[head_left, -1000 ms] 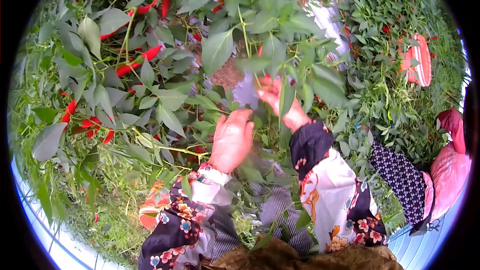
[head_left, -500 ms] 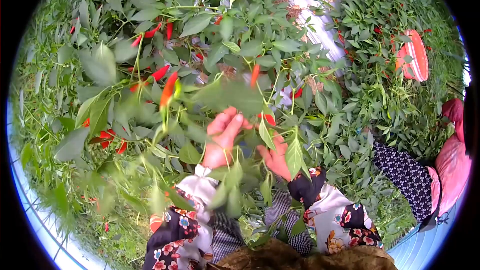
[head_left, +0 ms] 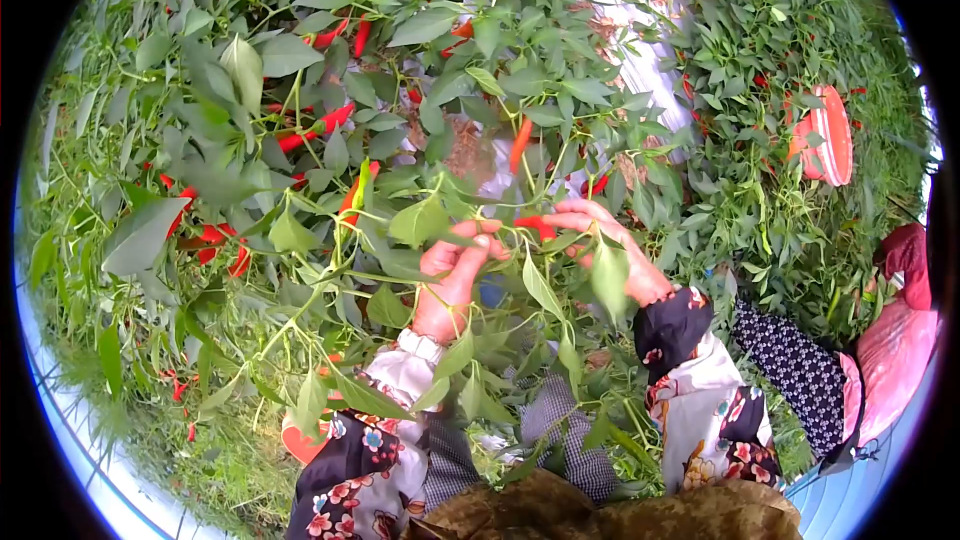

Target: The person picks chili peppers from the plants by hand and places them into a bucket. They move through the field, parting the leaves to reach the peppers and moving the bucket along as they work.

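Thin pepper-plant stem (head_left: 487, 224) sits between the thumb and fingers of my left hand (head_left: 450, 278), which is closed in a pinch. Just right of it, a red chili pepper (head_left: 535, 227) lies crosswise among the leaves. My right hand (head_left: 622, 258) has its fingertips on the right end of this chili; a hanging leaf (head_left: 608, 278) covers part of the hand and hides the thumb. Above the hands hangs an orange-red chili (head_left: 520, 146). Another red chili (head_left: 355, 192) points upward to the left of my left hand.
Leafy pepper plants with several red chilies (head_left: 215, 240) surround my hands. White sheeting (head_left: 650, 50) shows between the rows. A red-and-white striped object (head_left: 825, 135) stands among plants at right. Another person's patterned sleeve or trouser leg (head_left: 790, 365) and pink clothing (head_left: 900, 355) are at the right edge.
My right hand has moved up and to the right, from below the red chili to its right end. My left hand stays pinched at the stem. The leaf blurring in front has shifted aside.
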`<state>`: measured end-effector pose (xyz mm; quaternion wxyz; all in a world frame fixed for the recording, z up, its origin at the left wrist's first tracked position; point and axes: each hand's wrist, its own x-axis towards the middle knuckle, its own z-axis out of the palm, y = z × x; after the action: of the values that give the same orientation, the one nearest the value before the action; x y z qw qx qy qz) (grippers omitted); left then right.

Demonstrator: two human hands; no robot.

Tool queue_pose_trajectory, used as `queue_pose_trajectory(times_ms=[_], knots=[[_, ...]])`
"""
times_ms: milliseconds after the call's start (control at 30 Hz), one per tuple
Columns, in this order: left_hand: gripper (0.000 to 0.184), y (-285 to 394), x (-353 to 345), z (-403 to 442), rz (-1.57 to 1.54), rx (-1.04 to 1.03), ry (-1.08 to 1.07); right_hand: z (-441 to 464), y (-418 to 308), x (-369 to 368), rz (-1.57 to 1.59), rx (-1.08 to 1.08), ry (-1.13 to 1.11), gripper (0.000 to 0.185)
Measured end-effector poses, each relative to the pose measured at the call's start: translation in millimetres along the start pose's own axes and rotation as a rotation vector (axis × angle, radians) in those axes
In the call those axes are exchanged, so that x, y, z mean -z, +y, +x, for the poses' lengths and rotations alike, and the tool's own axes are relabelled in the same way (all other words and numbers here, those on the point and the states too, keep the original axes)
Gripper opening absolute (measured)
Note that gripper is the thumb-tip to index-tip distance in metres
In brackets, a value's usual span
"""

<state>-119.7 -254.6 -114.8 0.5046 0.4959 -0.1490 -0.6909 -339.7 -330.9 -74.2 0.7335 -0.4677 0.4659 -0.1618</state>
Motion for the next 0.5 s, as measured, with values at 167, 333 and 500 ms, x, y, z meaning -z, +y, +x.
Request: queue_pose_trajectory(times_ms=[167,333,500], knots=[[0.017,-1,0,-7,-0.042,-0.029,-0.020,11,-10,3,-0.161,-0.128,-0.165,0.032],[0.021,-4,5,-10,0.024,-0.010,-0.048,16,-15,-2,-0.626,0.065,-0.354,0.029],[0.022,-13,5,-11,0.006,-0.063,-0.020,22,-27,-8,-1.062,0.341,-0.449,0.027]])
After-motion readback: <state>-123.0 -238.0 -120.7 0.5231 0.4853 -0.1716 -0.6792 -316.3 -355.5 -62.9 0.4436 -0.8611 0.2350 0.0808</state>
